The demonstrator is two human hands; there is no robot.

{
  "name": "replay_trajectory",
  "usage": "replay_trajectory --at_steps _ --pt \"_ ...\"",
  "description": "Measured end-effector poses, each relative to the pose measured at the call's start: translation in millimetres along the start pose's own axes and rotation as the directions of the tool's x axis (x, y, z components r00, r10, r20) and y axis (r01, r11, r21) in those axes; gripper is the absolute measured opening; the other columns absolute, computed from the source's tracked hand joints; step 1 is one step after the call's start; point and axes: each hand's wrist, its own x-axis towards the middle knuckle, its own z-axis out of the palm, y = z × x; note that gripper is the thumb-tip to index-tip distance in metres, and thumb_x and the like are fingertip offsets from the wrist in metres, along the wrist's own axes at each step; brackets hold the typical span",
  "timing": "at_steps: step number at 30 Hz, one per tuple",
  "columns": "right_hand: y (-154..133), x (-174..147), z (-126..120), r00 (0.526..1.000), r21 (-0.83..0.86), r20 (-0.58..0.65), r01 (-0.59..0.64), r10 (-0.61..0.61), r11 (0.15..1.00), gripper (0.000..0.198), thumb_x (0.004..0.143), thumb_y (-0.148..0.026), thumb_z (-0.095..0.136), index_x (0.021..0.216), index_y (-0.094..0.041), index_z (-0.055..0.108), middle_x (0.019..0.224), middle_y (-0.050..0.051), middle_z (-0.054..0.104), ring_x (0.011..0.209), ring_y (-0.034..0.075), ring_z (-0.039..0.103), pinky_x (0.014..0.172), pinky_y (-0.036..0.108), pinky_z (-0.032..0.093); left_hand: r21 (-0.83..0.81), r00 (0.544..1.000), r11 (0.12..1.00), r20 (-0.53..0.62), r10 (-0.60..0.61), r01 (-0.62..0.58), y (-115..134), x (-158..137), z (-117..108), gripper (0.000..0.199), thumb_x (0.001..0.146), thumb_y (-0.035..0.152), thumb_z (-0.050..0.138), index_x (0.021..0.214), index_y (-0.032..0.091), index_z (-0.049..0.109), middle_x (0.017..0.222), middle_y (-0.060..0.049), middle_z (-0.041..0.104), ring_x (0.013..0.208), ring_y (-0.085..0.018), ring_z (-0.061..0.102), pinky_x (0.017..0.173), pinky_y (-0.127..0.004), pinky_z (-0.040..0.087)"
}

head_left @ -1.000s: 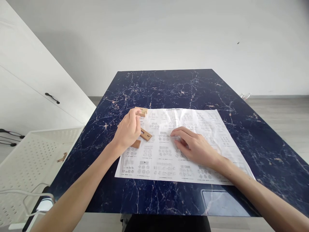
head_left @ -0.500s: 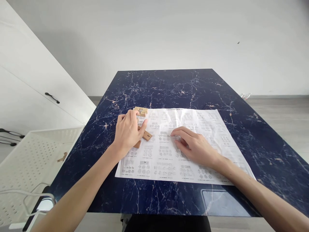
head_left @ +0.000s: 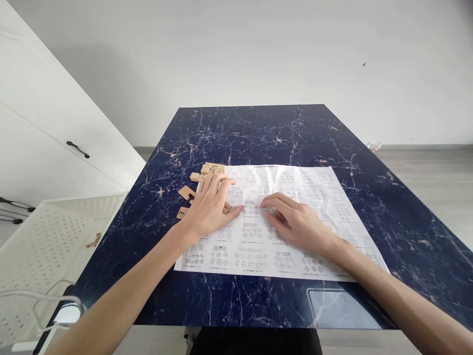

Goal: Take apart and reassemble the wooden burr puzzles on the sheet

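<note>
Marbled blue table [head_left: 236,135]: printed sheet [head_left: 253,241], best kept flat by the loosely curled right hand [head_left: 293,222]; wooden pieces [head_left: 185,191], at the sheet's left edge, partly covered by the spread-fingered left hand [head_left: 209,207].

The big wall [head_left: 236,59] is plain and pale grey, with one tiny dark spot [head_left: 364,64] up on the right. A thin strip [head_left: 424,146] runs along the bottom of it. The floor [head_left: 439,172] is light grey. On the left is a tall white cupboard [head_left: 40,93] with a black handle [head_left: 77,149]. Next to the shiny dark blue table [head_left: 254,133], which has white squiggly lines, is a white rack [head_left: 55,222] full of little holes. The light is soft
</note>
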Motion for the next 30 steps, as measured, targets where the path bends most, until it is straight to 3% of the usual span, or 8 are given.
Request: replay_trajectory --at_steps 6,12,16,19,30 --pt "0 1 -1 1.0 -0.005 -0.004 0.006 -0.006 1.0 0.02 0.109 -0.021 0.047 0.122 -0.022 0.061 0.127 0.012 0.071 0.066 0.015 0.065 0.057 0.034 0.052 0.045 0.999 0.999 -0.046 -0.02 0.022 -7 2 -4 0.032 0.104 0.029 0.06 0.132 0.023 0.047 0.133 -0.014 0.058 0.131 -0.036 0.055 0.109 -0.057 0.05" --pt "0 0 0 1.0 -0.003 -0.007 0.005 -0.005 1.0 0.019 0.109 -0.02 0.048 0.122 -0.022 0.061 0.127 0.011 0.071 0.068 0.016 0.066 0.059 0.034 0.053 0.0 0.994 0.994 -0.007 0.111 -0.111 3 2 -6 0.011 0.107 0.024 0.053 0.116 0.02 0.057 0.115 -0.011 0.069 0.109 -0.029 0.068 0.095 -0.046 0.058" --pt "1 0 0 1.0 0.003 -0.01 0.009 -0.009 1.0 0.021 0.109 -0.02 0.048 0.124 -0.023 0.062 0.126 0.011 0.071 0.069 0.017 0.067 0.059 0.034 0.053 -0.093 0.966 0.969 0.1 0.236 -0.228 11 0 -2 0.017 0.11 0.023 0.047 0.11 0.02 0.064 0.096 -0.006 0.077 0.083 -0.022 0.074 0.079 -0.038 0.059" --pt "1 -1 1 1.0 -0.001 -0.011 0.011 -0.011 1.0 0.02 0.109 -0.021 0.048 0.123 -0.023 0.062 0.125 0.011 0.072 0.069 0.017 0.067 0.059 0.034 0.053 -0.127 0.961 0.966 0.133 0.241 -0.224 15 -1 0 0.021 0.109 0.023 0.047 0.108 0.018 0.066 0.088 -0.005 0.078 0.072 -0.02 0.073 0.068 -0.035 0.056" --pt "1 -1 1 1.0 0.001 -0.001 0.004 -0.004 1.0 0.021 0.107 -0.017 0.049 0.124 -0.023 0.062 0.126 0.01 0.071 0.071 0.017 0.067 0.064 0.036 0.055 -0.145 0.971 0.973 0.133 0.197 -0.178 18 0 -2 0.017 0.108 0.023 0.052 0.106 0.018 0.068 0.086 -0.003 0.078 0.07 -0.019 0.073 0.066 -0.032 0.053"
